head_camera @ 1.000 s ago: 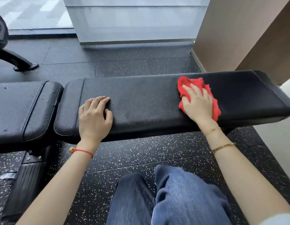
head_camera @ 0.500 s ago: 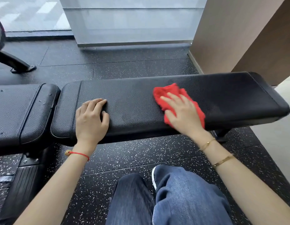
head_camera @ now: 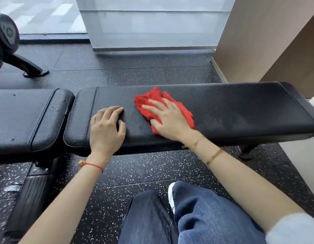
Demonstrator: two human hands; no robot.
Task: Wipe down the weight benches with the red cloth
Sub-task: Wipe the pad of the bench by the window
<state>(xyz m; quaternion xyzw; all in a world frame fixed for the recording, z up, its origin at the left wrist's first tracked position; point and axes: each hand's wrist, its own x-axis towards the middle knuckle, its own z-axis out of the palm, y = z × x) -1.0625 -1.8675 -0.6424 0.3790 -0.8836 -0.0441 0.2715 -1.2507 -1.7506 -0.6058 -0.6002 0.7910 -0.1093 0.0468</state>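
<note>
A long black padded bench pad (head_camera: 240, 110) runs across the view. The red cloth (head_camera: 152, 99) lies crumpled on its middle, partly under my right hand (head_camera: 168, 118), which presses it flat with spread, straight fingers. My left hand (head_camera: 107, 129) rests on the pad's left part, fingers slightly bent, a short gap from the cloth. A second black pad (head_camera: 24, 118) adjoins on the left, with small droplets on its surface.
The bench's frame and ribbed foot plate (head_camera: 28, 199) stand on the speckled black floor at lower left. My knees in blue jeans (head_camera: 196, 217) are close in front. A brown wall (head_camera: 268, 39) rises at right, glass panels behind, a black machine leg (head_camera: 24, 66) at far left.
My right hand has slid the red cloth leftward along the pad, from near its right part to its middle, close to my left hand. The left hand has stayed in place.
</note>
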